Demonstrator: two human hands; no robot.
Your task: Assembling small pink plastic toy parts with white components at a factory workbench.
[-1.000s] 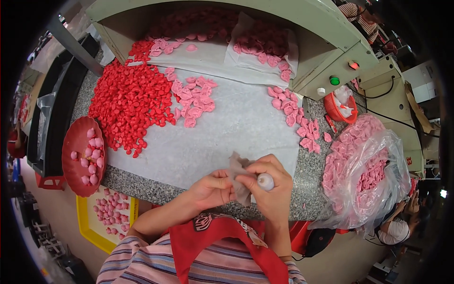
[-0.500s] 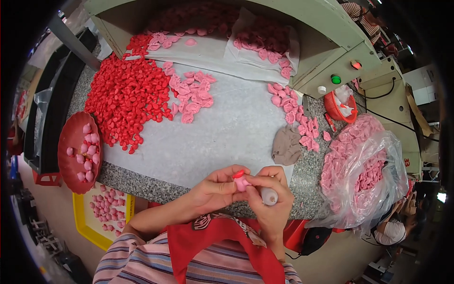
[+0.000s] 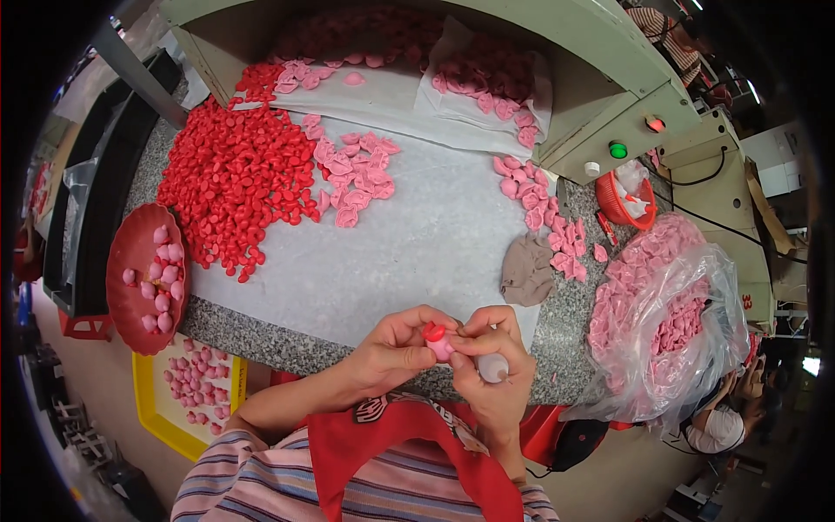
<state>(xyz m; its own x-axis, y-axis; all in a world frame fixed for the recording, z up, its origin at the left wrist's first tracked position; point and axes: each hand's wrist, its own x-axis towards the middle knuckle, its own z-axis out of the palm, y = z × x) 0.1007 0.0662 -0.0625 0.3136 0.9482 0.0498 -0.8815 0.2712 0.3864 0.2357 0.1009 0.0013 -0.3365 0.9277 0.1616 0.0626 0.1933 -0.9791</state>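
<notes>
In front of my chest, my left hand (image 3: 396, 351) pinches a small rounded pink plastic piece (image 3: 442, 350) with a red cap-like part (image 3: 433, 331) at its top. The thumb and fingertips of my right hand (image 3: 497, 383) touch the same piece from the other side. Tucked in my right palm is a small translucent white bottle (image 3: 492, 368), its lower end showing. Both hands are closed, just over the near edge of the paper-covered table. Where the red part meets the pink one is too small to make out.
A heap of red pieces (image 3: 235, 187) and loose pink shells (image 3: 361, 170) lie on white paper (image 3: 365, 270). Leftward are a red dish (image 3: 130, 287) and a yellow tray (image 3: 165, 439). Rightward are a brown cloth (image 3: 527, 271), an orange basket (image 3: 616, 204) and a plastic bag (image 3: 687, 365).
The pink piece has turned more upright in my fingers, and its red part now sits slightly lower and further left. My right fingertips have shifted around it. The bottle stays in my right palm.
</notes>
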